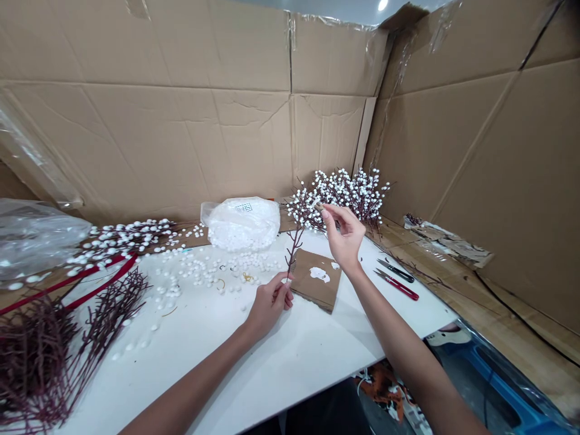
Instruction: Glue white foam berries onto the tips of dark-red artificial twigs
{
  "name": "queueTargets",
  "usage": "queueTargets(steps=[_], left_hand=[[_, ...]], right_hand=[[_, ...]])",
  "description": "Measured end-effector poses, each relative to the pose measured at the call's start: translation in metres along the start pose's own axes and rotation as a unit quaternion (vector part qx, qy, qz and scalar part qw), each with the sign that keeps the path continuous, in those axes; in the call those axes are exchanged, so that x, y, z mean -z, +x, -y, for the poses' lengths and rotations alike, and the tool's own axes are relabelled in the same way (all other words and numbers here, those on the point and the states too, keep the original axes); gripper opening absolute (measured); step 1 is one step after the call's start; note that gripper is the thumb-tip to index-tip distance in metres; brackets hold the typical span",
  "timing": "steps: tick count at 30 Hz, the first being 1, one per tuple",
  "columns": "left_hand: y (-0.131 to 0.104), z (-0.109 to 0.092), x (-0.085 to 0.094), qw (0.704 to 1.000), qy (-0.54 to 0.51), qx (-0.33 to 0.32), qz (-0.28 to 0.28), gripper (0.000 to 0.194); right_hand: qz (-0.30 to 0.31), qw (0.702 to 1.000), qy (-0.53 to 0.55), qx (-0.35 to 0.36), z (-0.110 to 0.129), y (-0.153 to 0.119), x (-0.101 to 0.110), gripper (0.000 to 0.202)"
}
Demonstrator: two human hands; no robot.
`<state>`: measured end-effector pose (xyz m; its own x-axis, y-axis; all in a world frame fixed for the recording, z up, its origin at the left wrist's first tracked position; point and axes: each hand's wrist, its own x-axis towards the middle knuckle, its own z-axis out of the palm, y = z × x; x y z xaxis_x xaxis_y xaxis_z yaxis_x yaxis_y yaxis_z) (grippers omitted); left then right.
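Observation:
My left hand [272, 304] pinches the lower end of a dark brown twig [292, 248], which stands upright above the white table. My right hand [345, 234] is raised to the right of the twig's tip, thumb and fingers closed around a small brownish thing [319, 206] too small to name. Below the hands lies a cardboard square [308, 296] with a smear of white paste [319, 275] on it. Behind the right hand is a bunch of dark twigs covered in white balls [362, 196].
Loose white balls [199, 272] are scattered left of centre, before a plastic bag of white balls [244, 223]. Bare twigs [40, 350] are heaped at left near a clear plastic bag [40, 232]. Red-handled snips [399, 285] and black snips [396, 270] lie at right. Cardboard walls [181, 139] enclose the table.

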<state>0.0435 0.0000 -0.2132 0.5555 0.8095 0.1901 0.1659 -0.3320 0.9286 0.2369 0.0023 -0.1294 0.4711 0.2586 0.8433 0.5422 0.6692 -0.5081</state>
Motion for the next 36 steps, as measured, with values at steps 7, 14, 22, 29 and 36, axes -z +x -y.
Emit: queueTargets(steps=[7, 14, 22, 29, 36], left_hand=[[0.0002, -0.0023, -0.0003, 1.000, 0.010, 0.006, -0.004, 0.028], [-0.0005, -0.0028, 0.0003, 1.000, 0.018, 0.003, 0.001, 0.027], [0.0003, -0.0011, 0.0003, 1.000, 0.024, -0.007, 0.003, 0.027], [0.0000, -0.0018, 0.0002, 1.000, 0.015, -0.003, -0.001, 0.027], [-0.0001, -0.0030, -0.0001, 1.000, 0.013, -0.002, -0.004, 0.029]], right_hand=[[-0.065, 0.997, 0.025, -0.012, -0.0010, 0.0048, 0.0017, 0.017], [-0.052, 0.998, 0.002, -0.026, -0.0026, 0.0053, 0.0025, 0.018], [-0.040, 0.999, -0.002, -0.015, -0.0046, 0.0052, 0.0024, 0.018], [-0.055, 0.998, 0.008, -0.016, -0.0034, 0.0045, 0.0029, 0.018], [-0.079, 0.997, 0.003, -0.009, -0.0011, 0.0063, 0.0029, 0.019]])
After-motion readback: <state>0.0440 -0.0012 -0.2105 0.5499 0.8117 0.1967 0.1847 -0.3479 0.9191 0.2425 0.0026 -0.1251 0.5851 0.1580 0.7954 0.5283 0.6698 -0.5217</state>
